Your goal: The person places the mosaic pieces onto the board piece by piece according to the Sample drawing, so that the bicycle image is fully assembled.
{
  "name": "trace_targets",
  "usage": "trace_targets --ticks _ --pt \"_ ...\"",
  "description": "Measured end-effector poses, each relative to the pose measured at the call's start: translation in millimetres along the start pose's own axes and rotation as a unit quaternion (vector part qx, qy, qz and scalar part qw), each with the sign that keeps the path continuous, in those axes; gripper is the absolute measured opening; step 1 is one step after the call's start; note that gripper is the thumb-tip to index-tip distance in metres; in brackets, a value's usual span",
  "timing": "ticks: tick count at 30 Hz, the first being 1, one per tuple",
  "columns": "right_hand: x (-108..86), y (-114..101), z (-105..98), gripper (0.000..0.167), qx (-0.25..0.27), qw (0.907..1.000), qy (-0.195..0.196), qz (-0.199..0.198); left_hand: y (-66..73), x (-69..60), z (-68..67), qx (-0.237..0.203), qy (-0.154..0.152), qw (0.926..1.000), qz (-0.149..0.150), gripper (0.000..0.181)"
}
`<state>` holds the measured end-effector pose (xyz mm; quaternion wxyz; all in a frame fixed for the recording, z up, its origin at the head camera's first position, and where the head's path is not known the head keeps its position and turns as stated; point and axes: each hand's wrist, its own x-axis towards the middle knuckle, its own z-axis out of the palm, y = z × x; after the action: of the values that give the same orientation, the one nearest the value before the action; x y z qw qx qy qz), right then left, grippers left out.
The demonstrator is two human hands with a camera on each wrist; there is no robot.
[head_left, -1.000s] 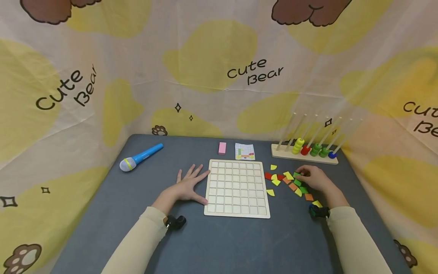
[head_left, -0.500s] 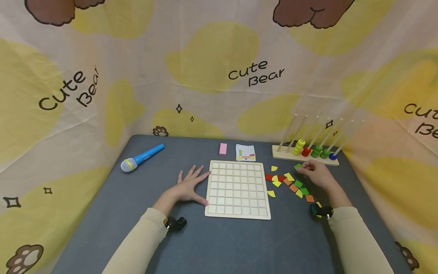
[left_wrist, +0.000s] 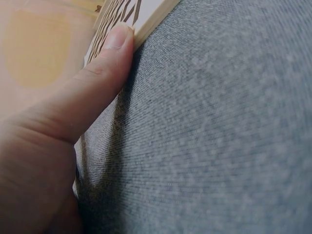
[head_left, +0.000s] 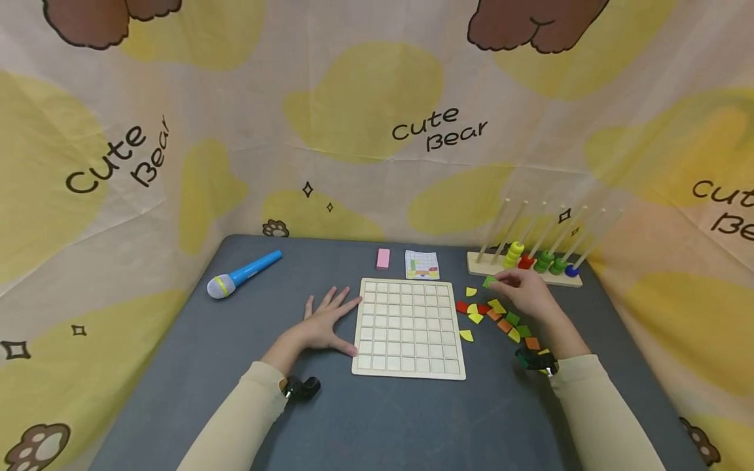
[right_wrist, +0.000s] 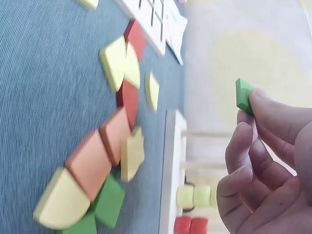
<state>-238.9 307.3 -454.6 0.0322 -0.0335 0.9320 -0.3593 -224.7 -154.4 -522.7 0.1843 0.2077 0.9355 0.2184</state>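
Observation:
A pale wooden grid board [head_left: 409, 329] lies in the middle of the table. My left hand [head_left: 321, 325] is spread at its left side, fingers straight; thumb and a fingertip touch the board's edge. In the left wrist view the thumb [left_wrist: 100, 78] rests against that edge. My right hand [head_left: 527, 296] pinches a green square tile [right_wrist: 243, 96] between thumb and finger, held above the table. Below it lie loose tiles: red [right_wrist: 128, 100], orange [right_wrist: 90, 163], green [right_wrist: 109, 201] and yellow quarter-round [right_wrist: 62, 199] pieces.
A wooden bead rack [head_left: 524, 268] with upright rods stands at the back right. A pattern card [head_left: 421, 265] and a pink block [head_left: 383, 259] lie behind the board. A blue toy microphone [head_left: 244, 275] lies at the left. Printed cloth [head_left: 353, 118] hangs behind the table.
My right hand has lifted the green tile out of the tile pile and carried it up and to the left. My left hand has stayed at the board's edge.

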Motion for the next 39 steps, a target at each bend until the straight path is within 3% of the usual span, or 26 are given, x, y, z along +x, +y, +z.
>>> trace_targets --ticks 7,23,39 --pt "5.7 -12.4 15.6 0.032 0.038 0.9992 -0.010 -0.001 0.2 -0.9 -0.1 -0.006 0.006 1.0000 0.001 0.122" --pt "13.8 -47.2 60.4 0.021 0.053 0.9977 -0.034 -0.023 2.4 -1.5 -1.2 -0.003 0.005 1.0000 0.002 0.121" --pt "23.6 -66.4 101.1 0.018 0.082 0.9912 -0.068 -0.079 -1.8 1.7 4.0 0.001 0.003 1.0000 -0.009 0.121"
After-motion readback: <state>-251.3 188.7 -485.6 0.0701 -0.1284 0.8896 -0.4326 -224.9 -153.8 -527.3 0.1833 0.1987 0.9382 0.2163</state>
